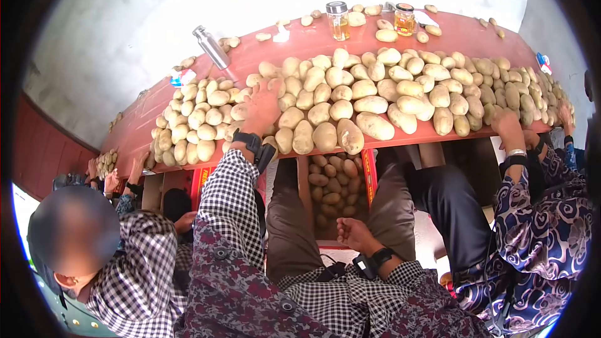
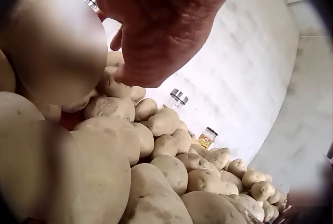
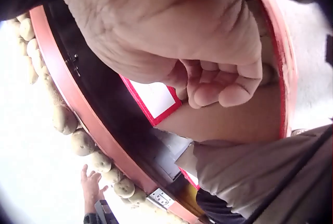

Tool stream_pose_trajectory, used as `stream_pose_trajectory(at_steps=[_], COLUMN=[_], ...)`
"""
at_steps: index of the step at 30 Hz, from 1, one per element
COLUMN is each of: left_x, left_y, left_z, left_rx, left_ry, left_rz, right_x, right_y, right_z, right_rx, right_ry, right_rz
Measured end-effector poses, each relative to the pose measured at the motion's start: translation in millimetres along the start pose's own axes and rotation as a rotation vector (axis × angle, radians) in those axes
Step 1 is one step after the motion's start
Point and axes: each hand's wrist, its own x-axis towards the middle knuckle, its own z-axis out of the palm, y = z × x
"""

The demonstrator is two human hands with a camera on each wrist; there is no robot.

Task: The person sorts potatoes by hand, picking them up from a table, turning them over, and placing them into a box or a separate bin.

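My left hand (image 1: 260, 109) reaches over the heap of potatoes (image 1: 375, 122) on the red table, its fingers extended among those left of centre. In the left wrist view the same hand (image 2: 161, 31) hangs above the pile, its fingertips close to potatoes (image 2: 109, 108) and partly hidden behind the hand. My right hand (image 1: 355, 235) is low between my knees, in front of an open cardboard box (image 1: 328, 233) holding more potatoes. Its fingers (image 3: 234, 94) curl loosely in the right wrist view, with nothing visible in them.
Behind the heap stand a metal flask (image 1: 211, 47), a jar with a silver lid (image 1: 338, 22) and a dark-lidded jar (image 1: 405, 20). One person (image 1: 134, 250) sits at my left. Another person's hand (image 1: 508, 128) is at the table edge on my right.
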Motion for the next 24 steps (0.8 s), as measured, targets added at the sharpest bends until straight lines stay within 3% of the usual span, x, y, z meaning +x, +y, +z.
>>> stream_pose_trajectory(at_steps=[6, 10, 13, 16, 18, 19, 21, 22, 23, 24], left_x=[13, 21, 17, 16, 14, 9, -16, -33, -54, -78], left_y=[11, 2, -4, -1, -8, -11, 2, 10, 26, 41], left_z=[15, 27, 27, 9, 4, 4, -38, -50, -70, -85], left_rx=[0.022, 0.031, -0.105, -0.192, -0.326, -0.396, -0.608, -1.299, -1.484, -1.667], left_ry=[-0.106, -0.084, 0.024, 0.059, 0.234, 0.308, 0.383, 0.247, 0.189, 0.145], left_rz=[-0.133, -0.16, -0.118, -0.227, -0.204, -0.193, -0.081, -0.221, -0.241, -0.258], right_x=[1, 0, -5, 2, 7, 9, 30, 26, 18, 9], right_y=[3, 1, 0, 5, 7, 6, 16, 14, 12, 12], right_z=[3, 10, 16, 5, 5, 4, -24, -20, -7, -3], right_rx=[-0.039, -0.078, -0.084, -0.087, -0.07, -0.051, -0.162, -0.122, -0.086, -0.101], right_ry=[-0.088, -0.061, -0.022, -0.054, -0.048, -0.037, -0.421, -0.26, -0.106, -0.069], right_rz=[-0.045, -0.042, -0.02, -0.046, -0.021, -0.003, -0.102, -0.089, -0.076, -0.065])
